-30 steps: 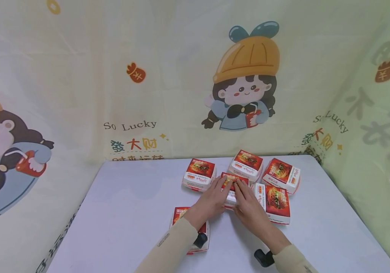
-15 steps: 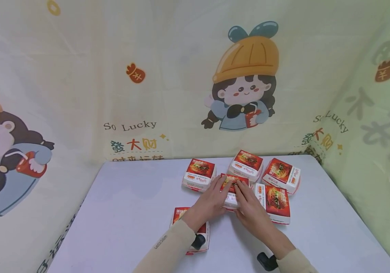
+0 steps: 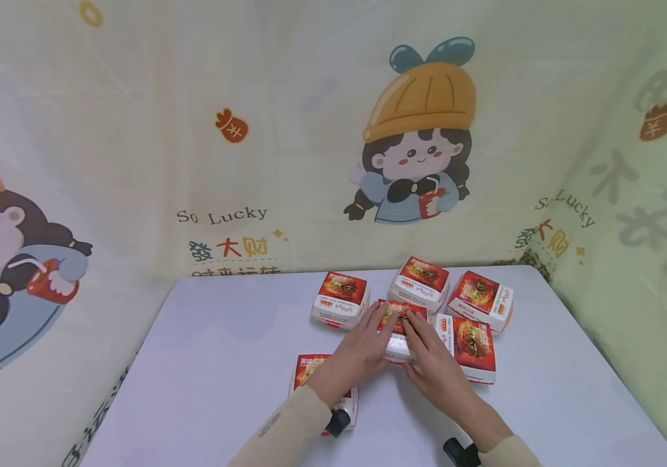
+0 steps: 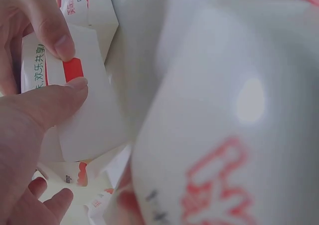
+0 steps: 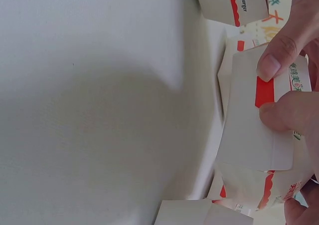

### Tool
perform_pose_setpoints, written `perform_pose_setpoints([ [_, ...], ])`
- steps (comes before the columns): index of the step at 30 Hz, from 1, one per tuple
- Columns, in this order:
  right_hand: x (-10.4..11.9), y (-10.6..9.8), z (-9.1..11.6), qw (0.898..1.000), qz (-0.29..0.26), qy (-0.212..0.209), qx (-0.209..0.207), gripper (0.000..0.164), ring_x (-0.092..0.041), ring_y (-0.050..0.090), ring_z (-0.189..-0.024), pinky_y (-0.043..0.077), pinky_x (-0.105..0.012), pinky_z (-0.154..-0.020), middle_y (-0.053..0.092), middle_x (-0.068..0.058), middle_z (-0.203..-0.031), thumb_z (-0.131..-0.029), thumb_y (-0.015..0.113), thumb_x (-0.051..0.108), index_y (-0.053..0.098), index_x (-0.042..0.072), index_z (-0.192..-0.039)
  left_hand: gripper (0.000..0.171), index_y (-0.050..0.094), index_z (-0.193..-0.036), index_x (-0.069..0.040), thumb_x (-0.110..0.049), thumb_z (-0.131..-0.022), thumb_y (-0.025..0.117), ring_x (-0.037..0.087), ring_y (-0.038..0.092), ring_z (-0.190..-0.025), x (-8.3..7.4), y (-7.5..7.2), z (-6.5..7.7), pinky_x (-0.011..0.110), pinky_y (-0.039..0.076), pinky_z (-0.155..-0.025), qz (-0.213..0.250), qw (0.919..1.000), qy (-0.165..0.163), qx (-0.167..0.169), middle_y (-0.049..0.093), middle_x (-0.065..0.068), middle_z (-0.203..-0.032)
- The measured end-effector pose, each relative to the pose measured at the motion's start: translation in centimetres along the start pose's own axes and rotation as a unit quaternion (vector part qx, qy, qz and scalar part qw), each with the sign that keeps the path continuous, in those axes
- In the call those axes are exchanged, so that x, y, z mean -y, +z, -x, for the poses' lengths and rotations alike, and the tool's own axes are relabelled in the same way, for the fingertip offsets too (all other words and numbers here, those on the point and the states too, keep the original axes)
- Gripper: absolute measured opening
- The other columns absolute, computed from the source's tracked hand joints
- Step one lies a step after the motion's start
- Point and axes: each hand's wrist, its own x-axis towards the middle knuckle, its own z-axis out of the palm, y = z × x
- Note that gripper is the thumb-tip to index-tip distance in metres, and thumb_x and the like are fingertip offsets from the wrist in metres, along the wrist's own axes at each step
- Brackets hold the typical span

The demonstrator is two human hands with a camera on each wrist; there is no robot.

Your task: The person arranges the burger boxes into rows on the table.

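Left hand (image 3: 361, 347) and right hand (image 3: 435, 366) grip one hamburger box (image 3: 398, 351), fingers (image 3: 423, 331) over its lid (image 3: 406, 307), thumbs (image 5: 277, 56) flanking the red tab (image 5: 264, 92), presumably steadying the flap (image 5: 241, 120).

the middle box (image 3: 396, 349) has a red top with pale lettering, white sides, green print and a red tab (image 5: 264, 88). the far left box (image 3: 342, 299) and the near right box (image 3: 473, 344) are white with red panels picturing a burger. the table (image 3: 222, 357) is pale lilac. the sleeves (image 3: 287, 421) are beige. the cream wall cloth (image 3: 298, 162) carries a cartoon figure (image 3: 420, 130) in an orange hat and blue clothes.
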Motion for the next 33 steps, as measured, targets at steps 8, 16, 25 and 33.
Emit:
perform_pose_setpoints([
  [8,0.3,-0.1,0.3,1.0,-0.003,-0.012,-0.01,0.089,-0.032,0.039,-0.143,0.044,-0.046,-0.107,0.038,-0.012,-0.157,-0.071,0.089,0.015,0.045,0.002,-0.147,0.087,0.026,-0.157,-0.013,-0.045,-0.089,0.071,0.026,0.021,-0.153,-0.2,-0.2,0.9,0.031,0.036,-0.118,-0.02,0.9998,0.004,-0.003,0.025,0.009,-0.163],
  [16,0.1,-0.1,0.9,0.999,-0.012,-0.025,-0.017,0.091,-0.03,0.038,-0.143,0.045,-0.045,-0.105,0.039,-0.011,-0.156,-0.068,0.091,0.014,0.045,0.002,-0.146,0.088,0.024,-0.158,-0.014,-0.044,-0.09,0.07,0.028,0.02,-0.153,-0.3,-0.4,1.7,0.033,0.034,-0.119,-0.003,0.9999,0.01,-0.009,0.023,0.009,-0.163],
  [25,0.0,-0.2,1.4,0.999,-0.006,-0.038,-0.022,0.093,-0.028,0.041,-0.142,0.045,-0.043,-0.103,0.041,-0.008,-0.155,-0.066,0.092,0.017,0.047,0.005,-0.146,0.094,0.024,-0.158,-0.013,-0.047,-0.086,0.074,0.026,0.016,-0.154,-0.2,-0.7,2.5,0.032,0.038,-0.116,0.031,0.9995,-0.001,0.005,0.019,0.008,-0.165],
  [33,0.2,-0.7,1.9,0.999,-0.014,-0.041,-0.017,0.092,-0.029,0.043,-0.14,0.049,-0.044,-0.101,0.042,-0.008,-0.155,-0.067,0.092,0.018,0.047,0.007,-0.147,0.096,0.019,-0.159,-0.013,-0.044,-0.087,0.074,0.023,0.01,-0.156,-0.2,-1.0,3.5,0.033,0.035,-0.118,0.082,0.9958,-0.022,0.034,0.009,0.004,-0.168],
])
